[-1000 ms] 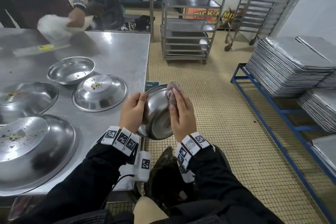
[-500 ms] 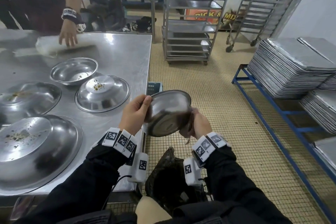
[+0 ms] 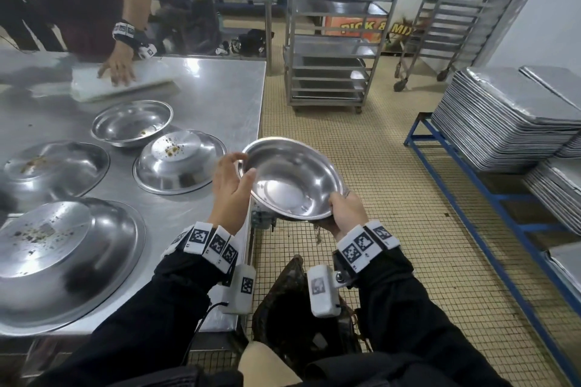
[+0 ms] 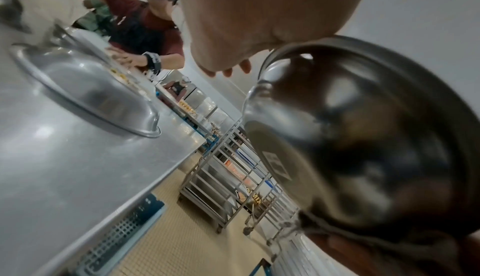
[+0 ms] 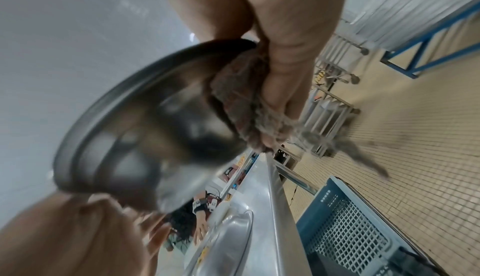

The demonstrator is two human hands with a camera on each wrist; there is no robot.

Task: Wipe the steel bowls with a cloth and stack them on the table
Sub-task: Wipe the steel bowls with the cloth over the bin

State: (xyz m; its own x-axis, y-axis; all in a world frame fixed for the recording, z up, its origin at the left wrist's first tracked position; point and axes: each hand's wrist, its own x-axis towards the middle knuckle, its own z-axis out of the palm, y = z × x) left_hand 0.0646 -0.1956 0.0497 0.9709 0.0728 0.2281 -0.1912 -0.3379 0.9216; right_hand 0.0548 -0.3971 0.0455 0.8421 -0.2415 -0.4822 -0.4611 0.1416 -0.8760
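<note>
Two hands at the bowl (image 3: 292, 179): left hand (image 3: 231, 195) splayed, right hand (image 3: 347, 209) pinching rag (image 5: 241, 104), clear only from its wrist.

a stainless steel tabletop (image 3: 220, 97) carries four steel bowls. nearest, at the left, a large bowl (image 3: 63, 261) lies upside down with crumbs on its base. behind it sits a second crumbed bowl (image 3: 53, 170). near the right edge lies a smaller upside-down bowl (image 3: 180, 163), and just behind it an upright bowl (image 3: 132, 122) holding scraps. a blurred flat white sheet (image 3: 119, 85) lies at the far side.
</note>
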